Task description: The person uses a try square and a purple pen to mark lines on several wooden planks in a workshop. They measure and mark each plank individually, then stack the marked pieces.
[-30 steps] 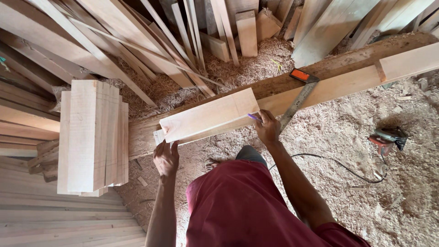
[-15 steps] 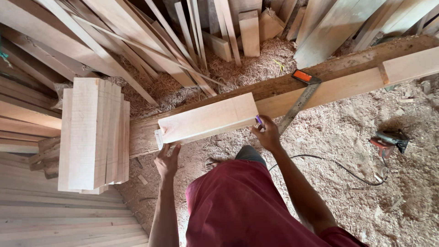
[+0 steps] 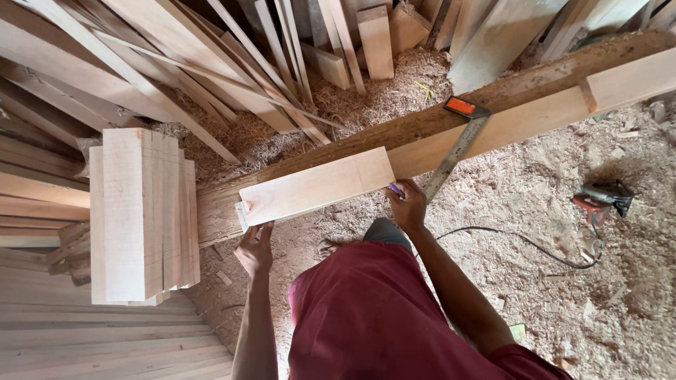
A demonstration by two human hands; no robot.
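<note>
The short pale board (image 3: 317, 186) now lies flat along the long beam (image 3: 493, 119), where a moment ago it was tipped up on edge. The left hand (image 3: 255, 248) curls its fingers on the near end; the right hand (image 3: 408, 204) pinches a purple pencil (image 3: 396, 188) at the far corner, beside the steel square (image 3: 458, 144).

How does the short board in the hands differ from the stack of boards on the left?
The short board is a single piece lying flat on the long beam; the stack is several boards set side by side. The board is held at both ends, left hand and right hand; the stack is untouched. The board runs across the view, the stack up and down it. Both are pale, clean-cut wood.
</note>
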